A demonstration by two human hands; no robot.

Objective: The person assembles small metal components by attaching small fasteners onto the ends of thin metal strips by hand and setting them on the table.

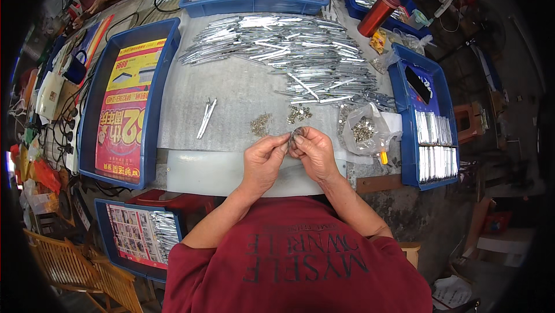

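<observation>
My left hand (261, 163) and my right hand (317, 154) meet over the near edge of the work surface, both with fingers pinched. Something small and dark shows at the right fingertips; its kind is too small to tell. What the left fingers pinch, if anything, is hidden. Just beyond them lie a pile of tiny brass-coloured pieces (261, 124) and a pile of small round metal parts (299, 114). To the right, an open plastic bag (378, 134) holds more small metal parts. A few thin metal strips (206, 117) lie apart on the left.
A broad heap of metal strips (312, 53) covers the far surface. Blue trays stand left (87, 139), at the back (254, 5) and right (409, 157); the right one holds stacked strips and a phone. A red cylinder (378, 13) stands back right. Another person's hand (95, 6) shows far left.
</observation>
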